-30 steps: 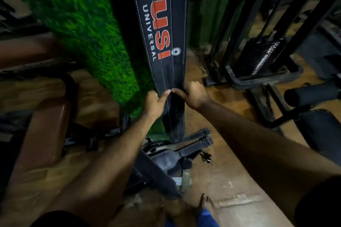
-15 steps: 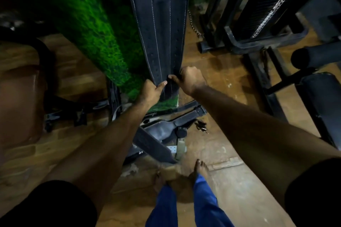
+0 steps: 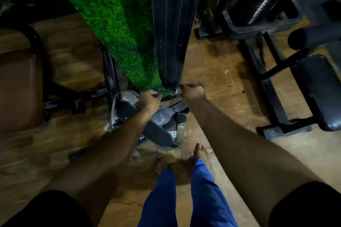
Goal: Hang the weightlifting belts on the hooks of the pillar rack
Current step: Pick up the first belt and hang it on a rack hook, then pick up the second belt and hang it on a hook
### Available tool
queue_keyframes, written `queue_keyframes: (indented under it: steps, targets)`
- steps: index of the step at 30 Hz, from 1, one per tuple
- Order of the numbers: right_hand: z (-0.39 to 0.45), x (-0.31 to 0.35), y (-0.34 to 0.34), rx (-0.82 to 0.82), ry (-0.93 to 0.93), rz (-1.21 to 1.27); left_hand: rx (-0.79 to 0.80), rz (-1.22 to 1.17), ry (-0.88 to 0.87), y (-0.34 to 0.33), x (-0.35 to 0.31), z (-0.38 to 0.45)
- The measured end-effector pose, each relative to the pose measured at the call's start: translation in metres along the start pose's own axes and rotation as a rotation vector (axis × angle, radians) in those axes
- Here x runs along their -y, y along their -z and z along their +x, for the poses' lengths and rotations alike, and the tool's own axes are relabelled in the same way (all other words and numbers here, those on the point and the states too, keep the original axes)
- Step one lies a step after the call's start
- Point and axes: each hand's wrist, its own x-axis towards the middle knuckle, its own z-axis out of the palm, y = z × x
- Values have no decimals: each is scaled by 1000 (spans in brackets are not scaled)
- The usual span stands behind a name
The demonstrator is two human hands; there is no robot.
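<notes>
A long black weightlifting belt (image 3: 173, 29) with white stitching hangs straight down the front of the grass-covered pillar (image 3: 114, 24); its hook is out of view above. Its narrow tip ends just above the floor. My right hand (image 3: 191, 91) is curled at the tip's right corner and pinches it. A little left of and below the tip, my left hand (image 3: 149, 99) is curled in a fist and apart from the belt. More black belts (image 3: 162, 121) lie in a heap on the floor at the pillar's foot, under my left wrist.
A brown padded bench (image 3: 18, 88) stands at the left. A weight-stack machine (image 3: 258, 5) and a black padded bench (image 3: 317, 90) fill the right side. My bare feet (image 3: 184, 158) stand on the wooden floor just before the belt heap.
Both hands have slid down the hanging belt to its tip. The left hand has come off its edge. The view has tilted further down.
</notes>
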Motion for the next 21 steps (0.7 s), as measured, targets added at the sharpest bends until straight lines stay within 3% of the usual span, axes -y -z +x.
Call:
queue_keyframes:
  steps: [9, 14, 21]
  targets:
    - [-1, -61, -16, 274, -341, 110, 168, -93, 84, -48, 73, -4]
    - [16, -84, -20, 321, -259, 7, 169, -107, 113, -59, 90, -5]
    - [29, -96, -73, 415, -287, -59, 151, -151, 150, -50, 144, 14]
